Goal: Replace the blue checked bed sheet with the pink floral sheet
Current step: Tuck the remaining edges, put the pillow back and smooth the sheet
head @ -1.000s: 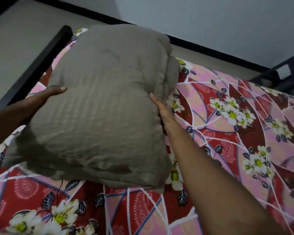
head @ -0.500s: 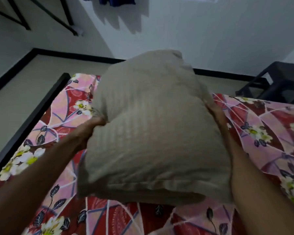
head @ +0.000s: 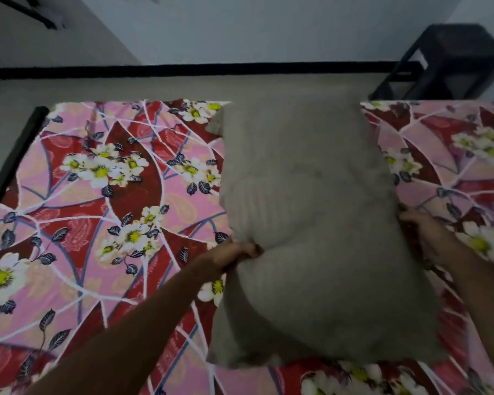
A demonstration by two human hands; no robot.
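Note:
The pink floral sheet [head: 103, 201] lies spread over the bed, reaching its far edge. A large grey-beige pillow [head: 311, 229] sits above the sheet in the middle, long side pointing away from me. My left hand [head: 234, 252] pinches the pillow's left edge in closed fingers. At the pillow's right edge, my right hand [head: 417, 223] holds the side, partly hidden behind the fabric. No blue checked sheet is in view.
A black bed frame rail [head: 17, 155] runs along the left side of the mattress. Beyond the bed's far edge is beige floor [head: 183, 86], a white wall with a black skirting, and a black stool [head: 445, 64] at the far right.
The view has swung from the bed's left corner toward its far edge. The pillow, held in both hands, has moved right and further away along the bed.

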